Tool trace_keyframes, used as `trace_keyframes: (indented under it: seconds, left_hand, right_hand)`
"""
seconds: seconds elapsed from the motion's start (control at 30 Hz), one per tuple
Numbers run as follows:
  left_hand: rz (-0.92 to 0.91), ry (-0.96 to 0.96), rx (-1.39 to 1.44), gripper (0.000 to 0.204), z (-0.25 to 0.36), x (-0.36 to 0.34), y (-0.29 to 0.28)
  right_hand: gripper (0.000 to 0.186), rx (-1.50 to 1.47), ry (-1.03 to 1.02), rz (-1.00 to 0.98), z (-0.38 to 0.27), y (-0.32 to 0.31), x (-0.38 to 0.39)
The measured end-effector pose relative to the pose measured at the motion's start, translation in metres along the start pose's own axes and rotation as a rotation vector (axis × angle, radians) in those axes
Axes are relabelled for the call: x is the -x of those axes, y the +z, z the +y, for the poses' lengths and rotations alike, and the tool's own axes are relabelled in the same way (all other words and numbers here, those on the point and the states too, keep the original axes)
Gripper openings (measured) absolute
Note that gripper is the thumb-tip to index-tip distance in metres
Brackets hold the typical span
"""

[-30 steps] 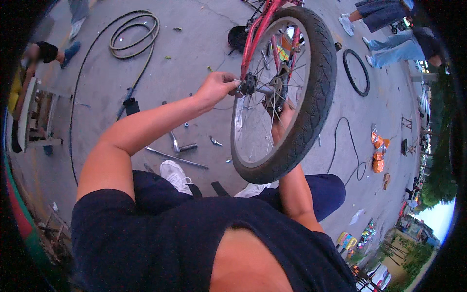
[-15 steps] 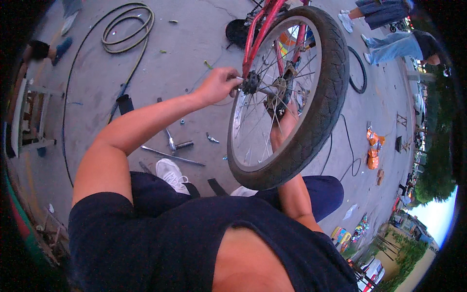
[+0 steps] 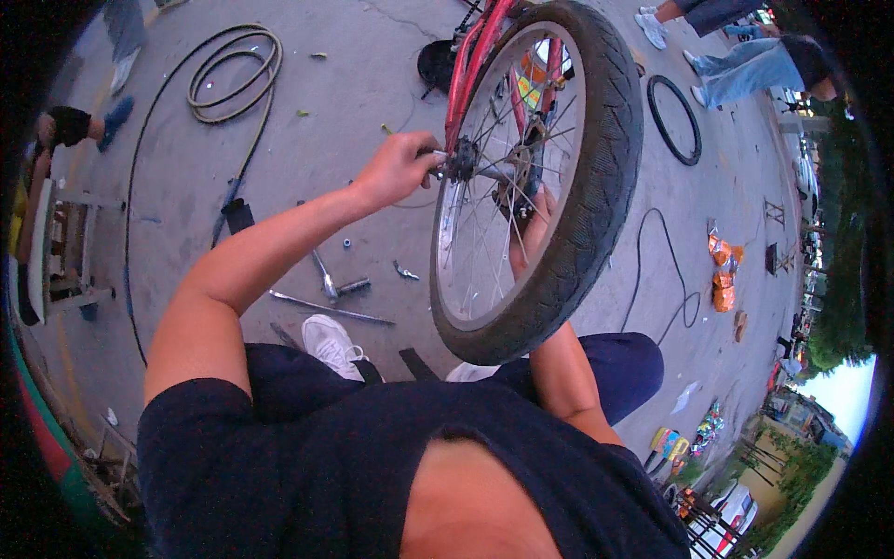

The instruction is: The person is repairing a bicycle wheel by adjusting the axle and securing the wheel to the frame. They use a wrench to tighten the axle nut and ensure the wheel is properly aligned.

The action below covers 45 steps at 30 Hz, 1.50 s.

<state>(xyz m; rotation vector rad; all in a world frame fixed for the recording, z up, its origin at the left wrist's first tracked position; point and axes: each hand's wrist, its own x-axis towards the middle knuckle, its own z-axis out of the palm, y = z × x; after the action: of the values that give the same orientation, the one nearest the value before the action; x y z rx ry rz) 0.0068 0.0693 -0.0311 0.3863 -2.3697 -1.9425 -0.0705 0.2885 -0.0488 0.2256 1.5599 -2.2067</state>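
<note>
Bike wheel (image 3: 601, 205) sits at the end of the red frame (image 3: 477, 73), raised off the ground (image 3: 335, 140) – probably so both sides are reachable. Left hand (image 3: 400, 172) has its fingers pinching the axle end (image 3: 440, 155). Right hand (image 3: 538, 212) reaches behind the wheel, maybe steadying it – can't tell its grip. 1 socket wrench (image 3: 327, 282) lies near, likely for easy reach.
</note>
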Motion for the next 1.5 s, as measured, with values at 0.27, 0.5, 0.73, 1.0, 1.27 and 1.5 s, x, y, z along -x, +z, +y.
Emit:
trace_keyframes:
  seconds: [0.27, 0.5, 0.73, 1.0, 1.27, 1.5]
  left_hand:
    - [0.160, 0.497, -0.432, 0.012, -0.010, 0.001, -0.009]
    - [-0.044, 0.219, -0.216, 0.020, -0.003, -0.005, -0.015]
    - [-0.144, 0.001, 0.269, 0.022, -0.010, -0.011, -0.013]
    - [0.013, -0.153, 0.414, 0.020, -0.014, -0.007, 0.006]
    - [0.024, -0.427, 0.495, 0.035, 0.019, -0.002, 0.023]
    - [-0.126, -0.234, 0.680, 0.057, -0.005, -0.010, 0.017]
  right_hand:
    - [0.024, -0.093, 0.025, -0.016, 0.006, 0.004, -0.003]
    - [0.030, 0.001, -0.067, -0.112, -0.002, 0.015, 0.002]
    - [0.025, 0.189, -0.161, 0.082, -0.006, 0.021, 0.007]
    - [0.036, -0.136, -0.036, -0.216, 0.006, -0.015, -0.004]
    - [0.026, 0.080, -0.152, 0.030, 0.002, 0.020, -0.021]
    - [0.025, 0.214, -0.276, -0.059, 0.013, 0.016, -0.040]
